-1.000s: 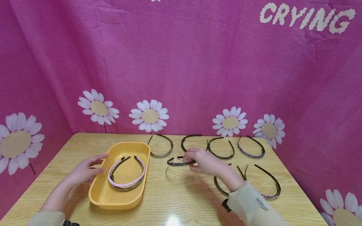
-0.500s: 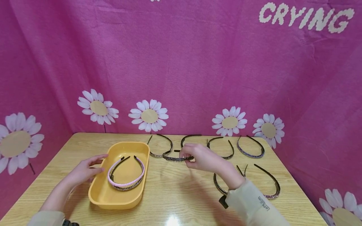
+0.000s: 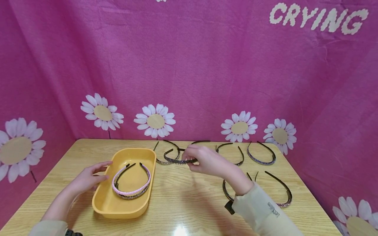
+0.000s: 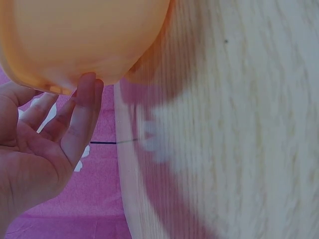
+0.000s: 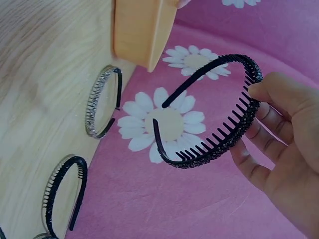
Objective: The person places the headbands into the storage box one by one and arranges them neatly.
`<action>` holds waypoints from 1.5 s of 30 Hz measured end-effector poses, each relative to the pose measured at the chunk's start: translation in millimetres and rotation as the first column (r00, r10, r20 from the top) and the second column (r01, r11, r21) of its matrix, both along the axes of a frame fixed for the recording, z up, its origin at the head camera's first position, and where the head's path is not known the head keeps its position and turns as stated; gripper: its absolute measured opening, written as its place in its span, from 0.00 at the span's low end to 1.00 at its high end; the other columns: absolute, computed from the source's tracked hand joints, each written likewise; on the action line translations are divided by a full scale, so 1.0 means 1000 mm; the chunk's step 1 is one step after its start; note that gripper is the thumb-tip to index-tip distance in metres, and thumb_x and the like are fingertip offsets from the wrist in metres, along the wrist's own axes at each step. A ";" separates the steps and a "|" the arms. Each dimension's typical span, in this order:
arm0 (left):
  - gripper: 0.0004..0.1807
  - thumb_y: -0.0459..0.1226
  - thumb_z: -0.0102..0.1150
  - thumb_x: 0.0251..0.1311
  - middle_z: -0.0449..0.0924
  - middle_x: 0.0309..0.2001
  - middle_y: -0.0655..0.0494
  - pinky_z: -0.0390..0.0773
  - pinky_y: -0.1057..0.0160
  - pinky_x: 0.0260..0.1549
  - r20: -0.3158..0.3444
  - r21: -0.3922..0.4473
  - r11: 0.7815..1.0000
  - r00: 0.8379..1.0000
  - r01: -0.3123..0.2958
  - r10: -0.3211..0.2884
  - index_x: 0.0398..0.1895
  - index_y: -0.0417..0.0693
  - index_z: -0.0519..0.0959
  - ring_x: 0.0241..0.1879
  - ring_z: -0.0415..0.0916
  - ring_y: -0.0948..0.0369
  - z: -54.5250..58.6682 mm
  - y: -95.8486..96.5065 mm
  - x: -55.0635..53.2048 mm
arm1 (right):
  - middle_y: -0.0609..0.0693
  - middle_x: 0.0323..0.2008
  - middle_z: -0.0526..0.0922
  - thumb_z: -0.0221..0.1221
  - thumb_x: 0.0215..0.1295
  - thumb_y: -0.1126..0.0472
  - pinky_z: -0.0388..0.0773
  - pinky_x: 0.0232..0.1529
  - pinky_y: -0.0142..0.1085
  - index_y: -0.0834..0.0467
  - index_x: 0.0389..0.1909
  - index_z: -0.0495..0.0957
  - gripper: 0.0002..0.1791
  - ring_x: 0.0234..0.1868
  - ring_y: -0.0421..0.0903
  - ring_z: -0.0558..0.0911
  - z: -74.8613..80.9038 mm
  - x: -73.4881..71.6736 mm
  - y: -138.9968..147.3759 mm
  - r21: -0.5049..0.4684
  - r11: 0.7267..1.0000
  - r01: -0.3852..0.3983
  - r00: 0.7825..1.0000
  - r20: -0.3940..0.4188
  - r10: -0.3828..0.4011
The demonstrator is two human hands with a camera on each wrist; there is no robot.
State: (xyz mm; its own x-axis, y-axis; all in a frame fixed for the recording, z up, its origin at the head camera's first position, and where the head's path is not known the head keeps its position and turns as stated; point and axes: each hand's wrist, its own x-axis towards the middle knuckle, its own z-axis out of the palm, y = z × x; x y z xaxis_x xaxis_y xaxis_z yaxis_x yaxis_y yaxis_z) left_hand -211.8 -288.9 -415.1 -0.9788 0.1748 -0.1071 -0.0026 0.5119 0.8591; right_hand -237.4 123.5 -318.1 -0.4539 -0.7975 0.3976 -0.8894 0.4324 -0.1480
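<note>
My right hand (image 3: 206, 160) pinches a black toothed headband (image 5: 212, 151) by its glittery band, between thumb and fingers. The headband is lifted above the table, its two ends pointing away from the hand in the right wrist view. My left hand (image 3: 85, 179) rests against the left side of a yellow tray (image 3: 119, 214), fingers fairly straight, fingertips (image 4: 87, 82) touching its wall. Inside the tray lie a pink headband (image 3: 133, 192) and a dark glittery headband (image 3: 130, 197), one overlapping the other.
Several more headbands lie on the wooden table (image 3: 183, 200). A silvery headband (image 5: 91, 107) is at the back, near the tray. At the back right lies a bluish headband (image 3: 262, 162), with a purple-tinted headband (image 3: 287, 201) nearer the front. A pink daisy-print cloth (image 3: 195, 75) hangs behind.
My right hand has raised the black headband and carried it leftward and a little back, so it now overlaps the silvery headband in the head view. The left hand and tray stay put.
</note>
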 end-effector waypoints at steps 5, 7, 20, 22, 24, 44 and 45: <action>0.33 0.36 0.56 0.63 0.59 0.61 0.24 0.79 0.60 0.23 -0.002 0.008 1.000 1.000 0.001 -0.001 0.69 0.39 0.58 0.39 0.76 0.57 -0.001 0.000 -0.001 | 0.44 0.36 0.80 0.62 0.52 0.70 0.76 0.38 0.25 0.55 0.37 0.80 0.11 0.38 0.37 0.79 0.007 0.001 -0.006 -0.012 1.000 0.005 1.000 -0.022 -0.006; 0.33 0.36 0.56 0.63 0.59 0.61 0.24 0.80 0.59 0.24 0.000 0.012 1.000 1.000 0.000 0.000 0.69 0.38 0.58 0.40 0.76 0.56 -0.001 0.000 -0.001 | 0.44 0.36 0.80 0.61 0.52 0.69 0.76 0.38 0.25 0.55 0.37 0.80 0.11 0.38 0.38 0.79 0.010 0.002 -0.009 -0.013 1.000 0.009 1.000 -0.022 -0.009; 0.33 0.36 0.55 0.63 0.57 0.62 0.24 0.82 0.57 0.30 0.017 0.027 1.000 1.000 -0.002 0.001 0.70 0.39 0.57 0.47 0.75 0.50 0.000 0.000 0.000 | 0.44 0.36 0.79 0.61 0.52 0.71 0.74 0.39 0.23 0.56 0.37 0.80 0.12 0.37 0.38 0.77 0.020 0.006 -0.028 -0.042 0.998 -0.053 0.996 -0.068 0.050; 0.33 0.36 0.55 0.63 0.57 0.62 0.24 0.82 0.57 0.30 0.017 0.030 1.000 1.000 0.000 0.000 0.70 0.38 0.57 0.47 0.75 0.50 0.000 0.000 0.000 | 0.44 0.36 0.80 0.61 0.52 0.71 0.74 0.39 0.23 0.56 0.37 0.80 0.12 0.37 0.39 0.78 0.021 0.007 -0.031 -0.044 0.997 -0.066 0.995 -0.078 0.063; 0.33 0.35 0.56 0.63 0.57 0.62 0.24 0.82 0.57 0.31 0.017 0.035 0.999 1.000 0.001 -0.002 0.70 0.38 0.57 0.47 0.75 0.49 0.000 0.000 0.000 | 0.44 0.36 0.80 0.61 0.52 0.71 0.74 0.39 0.24 0.55 0.37 0.80 0.12 0.37 0.39 0.78 0.022 0.007 -0.034 -0.046 0.996 -0.080 0.993 -0.090 0.075; 0.33 0.35 0.56 0.62 0.59 0.61 0.24 0.81 0.58 0.29 0.007 0.023 1.000 1.000 0.002 -0.002 0.69 0.37 0.58 0.44 0.75 0.53 -0.002 -0.001 -0.001 | 0.43 0.36 0.79 0.61 0.51 0.70 0.72 0.37 0.22 0.54 0.36 0.80 0.12 0.35 0.37 0.77 0.020 0.009 -0.078 -0.037 0.988 -0.147 0.974 -0.178 0.138; 0.33 0.35 0.56 0.62 0.59 0.61 0.24 0.81 0.58 0.29 0.007 0.023 1.000 1.000 0.001 -0.001 0.69 0.37 0.58 0.44 0.75 0.52 -0.002 -0.001 -0.001 | 0.43 0.36 0.79 0.61 0.50 0.69 0.71 0.37 0.22 0.53 0.36 0.80 0.12 0.35 0.36 0.77 0.019 0.009 -0.081 -0.033 0.988 -0.148 0.973 -0.185 0.139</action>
State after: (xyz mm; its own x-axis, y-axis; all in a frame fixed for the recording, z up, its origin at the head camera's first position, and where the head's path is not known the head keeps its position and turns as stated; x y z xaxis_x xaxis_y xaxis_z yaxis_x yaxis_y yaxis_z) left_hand -213.0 -289.5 -417.0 -0.9779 0.1780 -0.1100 -0.0084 0.4922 0.8705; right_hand -228.8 42.7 -299.0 -0.2525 -0.8279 0.5008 -0.9556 0.2946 0.0051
